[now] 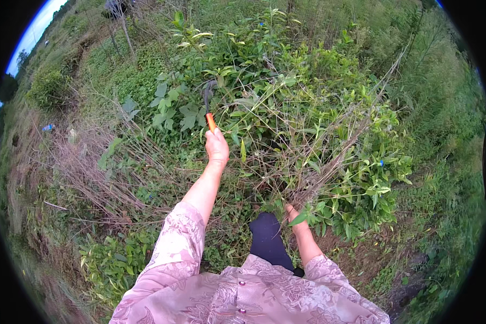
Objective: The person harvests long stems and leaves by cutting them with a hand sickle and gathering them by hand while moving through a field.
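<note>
My left hand (217,146) is closed around the orange handle of a sickle (211,121), held out in front of me. Its dark curved blade (207,92) points away, against the leaves of a green bush (263,77). Low and nearer my body, my right hand (295,214) grips a bundle of dry, thin weed stalks (328,168). The bundle fans up and to the right across the bush. Leaves hide part of the right hand's fingers.
Dry brown stalks (101,162) lie to the left. A smaller leafy bush (117,259) grows at lower left, and tall weeds (433,93) stand at right. Bare soil (352,259) shows at lower right. A blue-marked piece of litter (47,127) lies far left.
</note>
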Motion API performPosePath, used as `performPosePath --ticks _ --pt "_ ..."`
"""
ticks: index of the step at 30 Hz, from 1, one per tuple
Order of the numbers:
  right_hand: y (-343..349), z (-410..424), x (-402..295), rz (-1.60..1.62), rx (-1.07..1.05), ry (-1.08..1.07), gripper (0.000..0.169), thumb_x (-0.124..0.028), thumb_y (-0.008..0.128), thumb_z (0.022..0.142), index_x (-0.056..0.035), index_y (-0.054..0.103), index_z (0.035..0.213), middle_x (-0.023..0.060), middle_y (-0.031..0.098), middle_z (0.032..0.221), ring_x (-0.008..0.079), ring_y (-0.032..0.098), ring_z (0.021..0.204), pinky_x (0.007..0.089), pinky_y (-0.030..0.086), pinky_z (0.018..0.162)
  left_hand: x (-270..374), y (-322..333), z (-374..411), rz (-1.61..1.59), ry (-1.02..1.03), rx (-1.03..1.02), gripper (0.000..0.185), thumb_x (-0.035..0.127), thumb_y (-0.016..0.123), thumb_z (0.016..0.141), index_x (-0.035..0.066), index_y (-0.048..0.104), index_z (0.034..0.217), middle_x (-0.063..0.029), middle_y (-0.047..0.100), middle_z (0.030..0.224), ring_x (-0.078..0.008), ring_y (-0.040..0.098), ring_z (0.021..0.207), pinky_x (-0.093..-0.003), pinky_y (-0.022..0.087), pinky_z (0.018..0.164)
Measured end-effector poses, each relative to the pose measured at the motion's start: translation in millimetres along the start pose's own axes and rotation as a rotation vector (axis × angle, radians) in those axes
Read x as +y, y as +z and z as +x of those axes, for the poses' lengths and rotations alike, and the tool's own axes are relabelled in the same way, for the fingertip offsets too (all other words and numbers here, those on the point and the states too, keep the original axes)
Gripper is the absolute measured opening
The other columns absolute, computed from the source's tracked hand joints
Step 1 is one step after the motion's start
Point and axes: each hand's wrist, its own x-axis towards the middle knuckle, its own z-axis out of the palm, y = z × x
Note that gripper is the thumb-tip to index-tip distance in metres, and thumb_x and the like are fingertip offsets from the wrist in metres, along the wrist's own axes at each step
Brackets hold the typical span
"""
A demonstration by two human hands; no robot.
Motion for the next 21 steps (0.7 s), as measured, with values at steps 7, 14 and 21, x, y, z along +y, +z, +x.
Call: performPosePath --ticks 7,14,21 --pt "-22 84 -42 -0.153 0.045 -0.247 0.063 -0.031 0.069 0.073 0.0050 0.046 0.119 0.0142 0.055 0.113 0.0248 0.051 0.101 0.0350 0.041 0.088 51 95 -56 0.601 0.274 -0.699 0.036 0.034 0.036 0.092 0.000 0.046 0.098 -0.0233 0.062 0.079 -0.0398 0.061 0.075 -0.0493 0.047 0.071" --pt "53 138 -104 -0.559 -0.238 -0.219 0.051 -0.038 0.073 0.070 0.0000 0.060 0.102 0.0121 0.064 0.090 0.0213 0.059 0.082 0.0338 0.046 0.073 -1 -12 -167 0.666 0.129 -0.970 0.038 0.033 0.037 0.092 -0.003 0.050 0.100 -0.0241 0.062 0.084 -0.0393 0.060 0.080 -0.0471 0.047 0.073" --pt "187 27 -47 -0.124 -0.295 0.281 0.020 -0.008 0.066 0.066 -0.0007 0.055 0.081 0.0049 0.053 0.056 0.0126 0.044 0.038 0.0294 0.029 0.033 -40 -194 -229 0.778 -0.029 -0.779 0.037 0.033 0.037 0.092 -0.002 0.048 0.098 -0.0218 0.063 0.081 -0.0391 0.061 0.077 -0.0465 0.049 0.071"
